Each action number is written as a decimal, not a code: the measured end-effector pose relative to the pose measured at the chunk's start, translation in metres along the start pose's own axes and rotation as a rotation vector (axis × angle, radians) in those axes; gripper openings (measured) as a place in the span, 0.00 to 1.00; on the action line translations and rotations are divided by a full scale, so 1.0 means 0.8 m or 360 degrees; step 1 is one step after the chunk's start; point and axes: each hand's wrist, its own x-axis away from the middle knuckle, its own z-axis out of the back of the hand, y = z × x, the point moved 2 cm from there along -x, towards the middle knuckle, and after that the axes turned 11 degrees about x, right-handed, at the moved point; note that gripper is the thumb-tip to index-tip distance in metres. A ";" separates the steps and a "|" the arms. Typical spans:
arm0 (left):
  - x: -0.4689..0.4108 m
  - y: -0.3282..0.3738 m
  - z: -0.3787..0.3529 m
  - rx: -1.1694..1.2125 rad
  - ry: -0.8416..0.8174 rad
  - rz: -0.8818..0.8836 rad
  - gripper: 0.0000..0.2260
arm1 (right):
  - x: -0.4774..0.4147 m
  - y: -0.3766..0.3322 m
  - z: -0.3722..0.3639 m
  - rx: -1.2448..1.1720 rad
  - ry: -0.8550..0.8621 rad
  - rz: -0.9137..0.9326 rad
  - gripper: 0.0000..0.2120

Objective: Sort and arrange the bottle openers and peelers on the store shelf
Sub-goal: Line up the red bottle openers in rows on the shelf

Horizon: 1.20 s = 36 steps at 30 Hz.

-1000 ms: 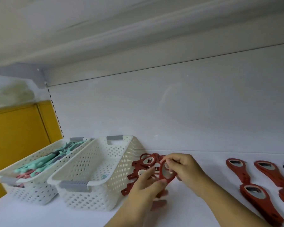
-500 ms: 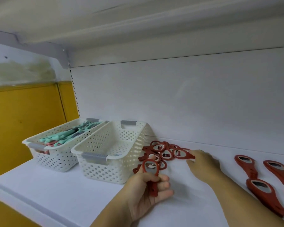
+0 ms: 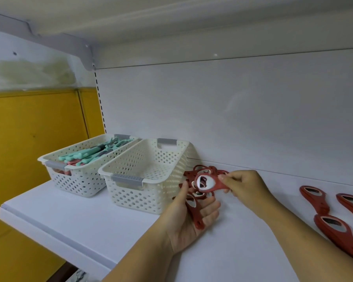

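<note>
My left hand (image 3: 189, 220) lies palm up on the white shelf (image 3: 80, 218), fingers curled around a red bottle opener (image 3: 194, 210). My right hand (image 3: 245, 186) pinches a second red opener (image 3: 209, 183) by its handle and holds it just above the left hand. Behind both sits a small pile of red openers (image 3: 204, 169) against the empty white basket (image 3: 143, 180). More red openers (image 3: 334, 226) lie flat at the right. A second white basket (image 3: 77, 174) at the left holds teal and pink peelers (image 3: 90, 154).
The shelf's front edge (image 3: 49, 231) runs diagonally at lower left, with a yellow wall (image 3: 33, 149) beyond it. The white back panel (image 3: 232, 119) and the upper shelf underside (image 3: 171, 21) close off the space.
My right hand has lifted an opener off the pile and brought it over my left hand. The left hand still holds its opener, now turned palm up. The view has shifted right.
</note>
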 end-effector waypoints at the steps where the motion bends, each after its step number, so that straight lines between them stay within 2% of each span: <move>1: 0.001 0.000 0.000 -0.0017 -0.0021 -0.0013 0.27 | 0.005 -0.009 -0.006 -0.0015 -0.0131 0.0031 0.17; 4: 0.007 0.001 -0.002 0.0019 -0.0159 0.0015 0.16 | 0.019 -0.026 -0.021 -0.0089 -0.0471 0.0095 0.17; 6: 0.008 0.001 -0.001 0.0067 -0.0200 0.0079 0.12 | 0.020 -0.026 -0.024 -0.0160 -0.0583 0.0032 0.21; 9: 0.007 0.003 0.002 0.0056 -0.0140 0.0126 0.15 | 0.009 -0.007 -0.019 -0.0004 -0.0282 0.0009 0.21; 11: 0.009 0.004 0.002 0.0110 -0.0117 0.0141 0.15 | 0.001 0.010 -0.020 0.0321 -0.0100 0.0162 0.14; 13: 0.012 0.006 0.000 0.0180 -0.0074 0.0133 0.14 | 0.000 0.014 -0.027 0.0465 -0.0113 0.0355 0.06; 17: 0.019 0.007 -0.005 0.0167 -0.0116 0.0259 0.12 | -0.002 0.014 -0.047 0.0813 -0.0470 0.0575 0.27; 19: 0.017 0.006 -0.005 0.0100 -0.0135 0.0319 0.15 | -0.001 0.012 -0.053 0.0776 -0.0600 0.0561 0.31; 23: 0.017 0.005 -0.004 0.0114 -0.0153 0.0344 0.13 | -0.007 0.018 -0.049 0.0832 -0.0359 0.0551 0.20; 26: 0.018 0.004 -0.006 0.0128 -0.0197 0.0349 0.12 | -0.008 0.021 -0.050 0.0850 -0.0312 0.0591 0.12; 27: 0.016 0.003 -0.005 0.0118 -0.0198 0.0341 0.13 | -0.008 0.018 -0.049 0.0813 -0.0214 0.0607 0.11; 29: 0.013 0.003 -0.003 0.0106 -0.0183 0.0322 0.13 | -0.011 0.012 -0.043 0.0605 0.0173 0.0520 0.09; 31: 0.011 0.002 -0.002 0.0153 -0.0155 0.0286 0.13 | -0.014 0.012 -0.032 0.0211 0.0464 0.0232 0.07; 32: 0.010 0.002 -0.001 0.0177 -0.0142 0.0277 0.17 | -0.015 0.015 -0.028 -0.0118 0.0436 0.0035 0.07; 34: 0.007 0.002 0.001 0.0203 -0.0124 0.0293 0.27 | -0.015 0.016 -0.025 -0.0916 0.0159 -0.0321 0.08; 35: 0.007 0.002 0.001 0.0213 -0.0125 0.0309 0.31 | -0.013 0.015 -0.024 -0.1178 0.0010 -0.0430 0.08; 36: 0.007 0.002 0.001 0.0226 -0.0144 0.0328 0.33 | -0.010 0.013 -0.023 -0.1283 -0.0111 -0.0486 0.07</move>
